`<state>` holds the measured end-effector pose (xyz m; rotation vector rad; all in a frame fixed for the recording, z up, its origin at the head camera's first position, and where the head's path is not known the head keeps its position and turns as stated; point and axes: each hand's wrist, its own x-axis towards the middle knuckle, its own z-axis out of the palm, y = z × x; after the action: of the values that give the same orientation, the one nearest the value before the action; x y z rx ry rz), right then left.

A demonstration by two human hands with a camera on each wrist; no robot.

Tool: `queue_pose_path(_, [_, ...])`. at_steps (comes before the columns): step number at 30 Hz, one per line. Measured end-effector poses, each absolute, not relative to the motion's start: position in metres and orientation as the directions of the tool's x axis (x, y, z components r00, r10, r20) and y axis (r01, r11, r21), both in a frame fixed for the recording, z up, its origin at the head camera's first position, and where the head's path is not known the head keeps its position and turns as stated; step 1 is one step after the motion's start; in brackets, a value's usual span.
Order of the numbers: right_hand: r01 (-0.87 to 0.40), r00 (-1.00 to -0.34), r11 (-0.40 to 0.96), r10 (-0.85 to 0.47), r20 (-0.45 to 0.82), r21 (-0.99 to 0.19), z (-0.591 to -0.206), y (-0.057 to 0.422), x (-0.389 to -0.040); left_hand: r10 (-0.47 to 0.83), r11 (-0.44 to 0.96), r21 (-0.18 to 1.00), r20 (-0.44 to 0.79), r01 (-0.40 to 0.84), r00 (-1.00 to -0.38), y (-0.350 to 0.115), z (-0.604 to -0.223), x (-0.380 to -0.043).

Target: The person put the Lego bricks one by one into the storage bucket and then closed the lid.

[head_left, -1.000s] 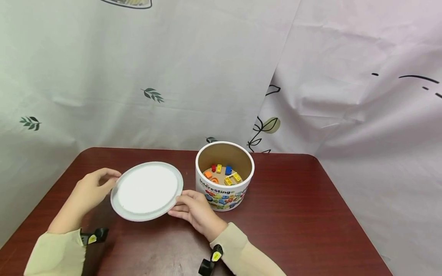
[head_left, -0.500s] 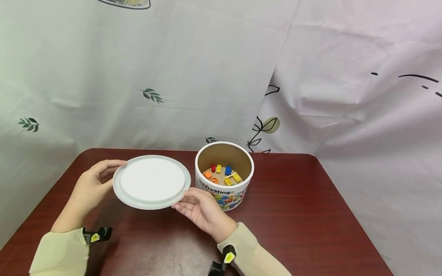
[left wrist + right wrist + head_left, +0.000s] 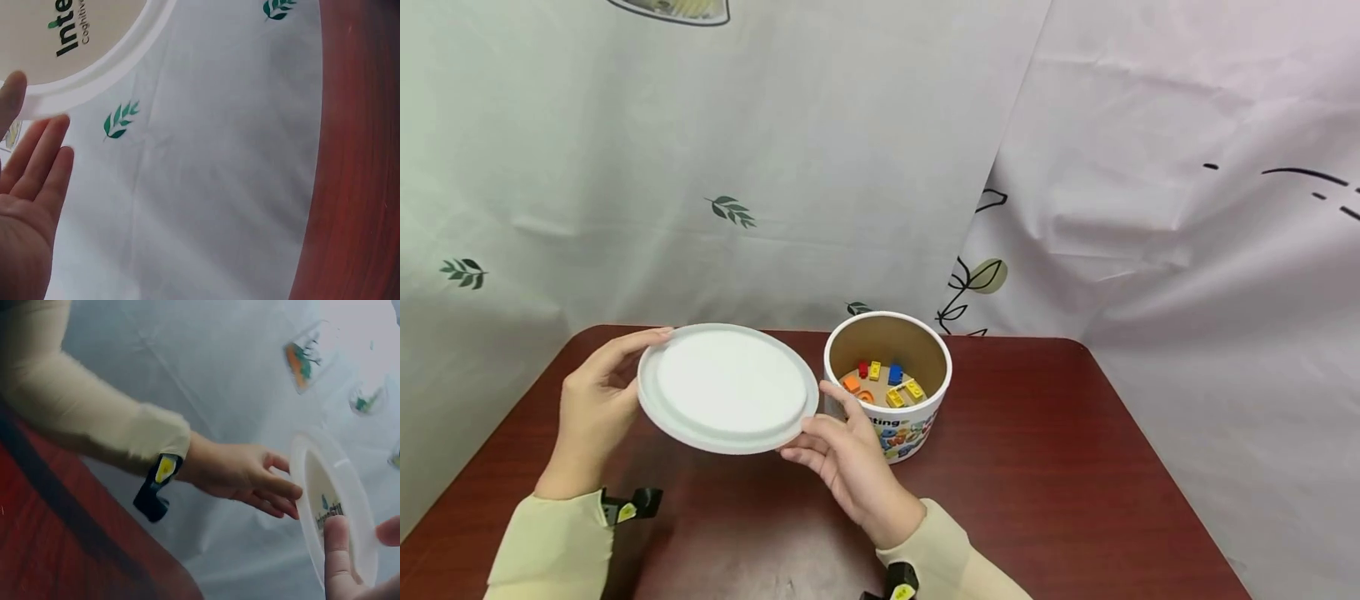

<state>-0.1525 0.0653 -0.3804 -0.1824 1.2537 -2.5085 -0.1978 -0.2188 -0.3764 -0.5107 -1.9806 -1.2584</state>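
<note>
A round white lid is held up over the table, its plain white side showing in the head view. Printed lettering covers its other face in the left wrist view. My left hand pinches the lid's left edge between thumb and fingers. At the lower right edge, my right hand grips it with thumb and fingers, the index finger lying along the rim. Just right of the lid stands an uncovered round tub with a colourful printed side, partly hidden by the right hand. Several toy bricks lie on its bottom.
The dark red wooden table extends to both sides and in front of the tub. A pale cloth with leaf drawings hangs right behind its back edge. Black cameras are strapped at both wrists.
Both hands have raised the lid and tipped it. My right hand has shifted right, covering more of the tub's side, and its index finger now extends along the rim. The tub stays put.
</note>
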Motion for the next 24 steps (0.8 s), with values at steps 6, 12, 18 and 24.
queue_pose_path(6, [0.021, -0.944, -0.523, -0.291, 0.155, -0.852, -0.375, 0.067, -0.147, -0.140, 0.446, 0.581, 0.796, 0.680, -0.589, -0.206, -0.370, -0.198])
queue_pose_path(12, [-0.287, -0.923, -0.386, -0.135, 0.362, -0.877, -0.374, 0.079, -0.154, -0.187, 0.408, 0.546, 0.834, 0.731, -0.519, -0.177, -0.352, -0.195])
queue_pose_path(18, [-0.488, -0.871, -0.202, 0.061, 0.487, -0.849, -0.367, 0.096, -0.164, -0.217, 0.375, 0.545, 0.838, 0.750, -0.501, -0.154, -0.347, -0.197])
queue_pose_path(24, [-0.595, -0.792, -0.051, 0.208, 0.574, -0.802, -0.361, 0.117, -0.176, -0.269, 0.304, 0.607, 0.794, 0.735, -0.545, -0.130, -0.346, -0.197])
